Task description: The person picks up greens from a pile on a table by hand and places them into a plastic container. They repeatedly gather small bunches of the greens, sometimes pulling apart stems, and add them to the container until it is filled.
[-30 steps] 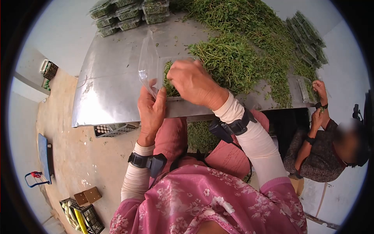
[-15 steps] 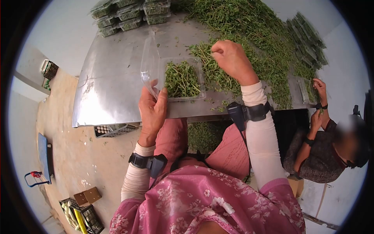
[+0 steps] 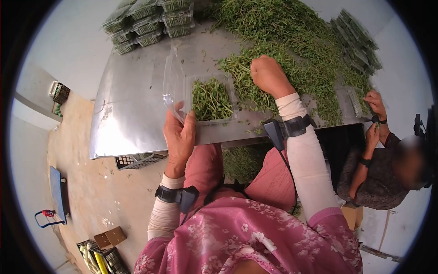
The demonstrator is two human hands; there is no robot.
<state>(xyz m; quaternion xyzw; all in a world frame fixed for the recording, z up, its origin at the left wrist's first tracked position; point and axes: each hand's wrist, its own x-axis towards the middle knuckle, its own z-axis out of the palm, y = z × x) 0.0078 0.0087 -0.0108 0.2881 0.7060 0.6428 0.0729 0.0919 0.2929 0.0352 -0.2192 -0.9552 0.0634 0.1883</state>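
Note:
My left hand (image 3: 179,137) grips the near left corner of a clear plastic clamshell box (image 3: 223,121), thumb inside the rim and fingers behind the raised lid (image 3: 170,86). Leafy green stems (image 3: 211,99) fill much of the box, which rests on the metal table. My right hand (image 3: 269,76) is closed over the near edge of a big heap of loose greens (image 3: 273,23), right of the box. Its fingertips are turned away, so whatever they hold is hidden.
Filled boxes are stacked on the metal table (image 3: 127,105) at the back left (image 3: 148,23) and far right (image 3: 353,41). A co-worker (image 3: 376,182) handles another box (image 3: 356,102) at the right. A crate (image 3: 139,160) stands below the table, a blue trolley (image 3: 58,194) on the floor.
My right hand has lowered slightly onto the greens, its fingers turning out of sight. My left hand still holds the box. The whole view has shifted a little.

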